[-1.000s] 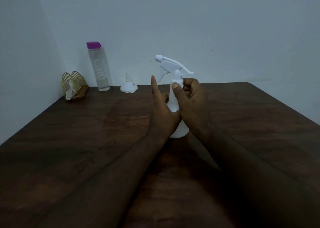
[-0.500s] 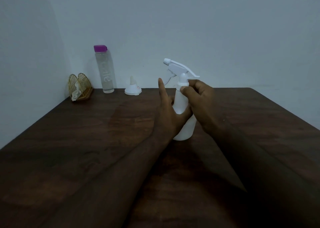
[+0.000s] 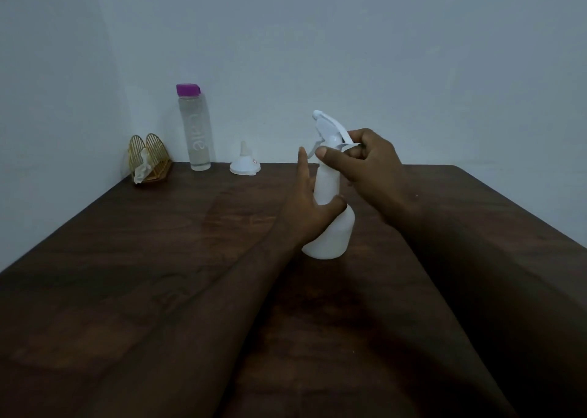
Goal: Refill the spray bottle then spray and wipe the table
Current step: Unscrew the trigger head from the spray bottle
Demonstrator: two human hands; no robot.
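Note:
A white spray bottle [image 3: 333, 233] stands upright on the dark wooden table [image 3: 158, 274], near its middle. My left hand [image 3: 309, 208] grips the bottle's body, thumb across the front and index finger pointing up. My right hand [image 3: 365, 160] pinches the white trigger head [image 3: 328, 128] at the bottle's neck with thumb and fingers. The far side of the bottle is hidden behind my hands. A clear water bottle with a purple cap [image 3: 194, 128] stands against the back wall. A small white funnel [image 3: 244, 163] sits mouth down to its right.
A gold wire napkin holder with a crumpled white tissue [image 3: 147, 160] stands in the back left corner. Walls close off the table's back and left. The table's right edge runs diagonally at the right.
My right hand has shifted up from the bottle's neck to the trigger head, and the head has turned a little. My left hand keeps its hold on the body. The camera has tilted slightly.

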